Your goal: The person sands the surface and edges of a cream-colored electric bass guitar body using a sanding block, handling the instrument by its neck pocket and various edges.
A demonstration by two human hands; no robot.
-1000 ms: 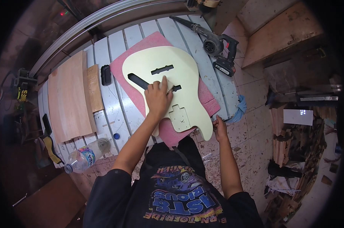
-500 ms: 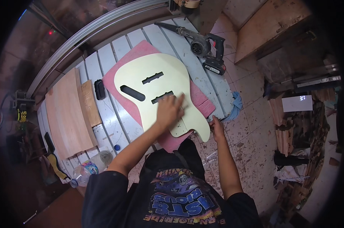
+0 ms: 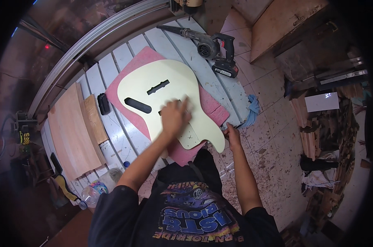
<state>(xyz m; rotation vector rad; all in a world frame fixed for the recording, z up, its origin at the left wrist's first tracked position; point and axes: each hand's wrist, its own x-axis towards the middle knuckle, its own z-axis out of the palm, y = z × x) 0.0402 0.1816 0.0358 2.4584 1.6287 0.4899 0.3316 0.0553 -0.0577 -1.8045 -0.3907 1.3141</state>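
Note:
A cream electric guitar body [image 3: 176, 74] with dark routed cavities lies flat on a pink pad [image 3: 213, 108]. My left hand [image 3: 174, 117] is over its middle, palm down with fingers stretched out and slightly smeared by motion. It covers much of one of the cavities and appears to touch the surface. By the table's near right corner, beside the body's horn, is my right hand [image 3: 233, 138]. Its fingers are curled close together, and whatever they may hold is hidden.
The slatted table [image 3: 139, 45] also bears a cordless blower [image 3: 209, 47], a wooden board [image 3: 75, 127], a smaller wood piece [image 3: 95, 117] and a black case-like object [image 3: 103, 103]. A plastic bottle [image 3: 94, 192] lies at the near left. Blue cloth [image 3: 253, 109] hangs at the right edge.
My left hand has shifted slightly left in the view, still over the guitar body. The table and its contents also sit a little further left, as the view has moved. My right hand stays by the corner.

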